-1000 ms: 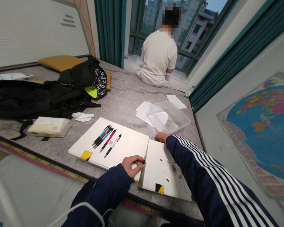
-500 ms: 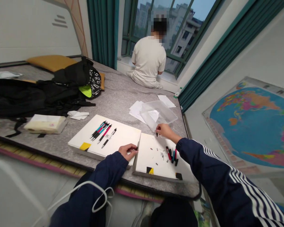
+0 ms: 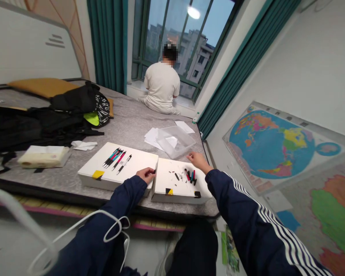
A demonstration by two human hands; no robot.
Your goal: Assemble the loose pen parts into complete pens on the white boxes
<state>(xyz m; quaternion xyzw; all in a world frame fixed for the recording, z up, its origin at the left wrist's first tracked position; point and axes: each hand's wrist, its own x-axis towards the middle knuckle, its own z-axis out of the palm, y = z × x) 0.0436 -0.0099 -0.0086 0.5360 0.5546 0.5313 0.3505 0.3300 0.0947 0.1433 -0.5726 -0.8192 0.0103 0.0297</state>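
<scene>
Two white boards lie side by side on a grey mattress. On the left board (image 3: 138, 158) rest several pens (image 3: 116, 159) in pink, teal and black. My left hand (image 3: 145, 175) is at that board's right edge, its fingertips pinching a thin dark pen part (image 3: 155, 169). Loose small pieces and several pen parts (image 3: 190, 176) lie on the right board (image 3: 166, 184). My right hand (image 3: 199, 161) hovers over that board's far edge, close to a transparent plastic box (image 3: 175, 142), and shows nothing in its fingers.
Loose papers (image 3: 152, 138) lie under the box. Farther back a person (image 3: 161, 86) sits facing the window. A black bag (image 3: 31, 126) and a tissue pack (image 3: 43, 157) lie to the left on the mattress (image 3: 126, 126). A white cable (image 3: 83, 224) crosses my left sleeve.
The whole view has tilted up and back, so the boards look smaller. My right hand no longer shows the dark piece at its fingertips, and a black piece now lies on the right board.
</scene>
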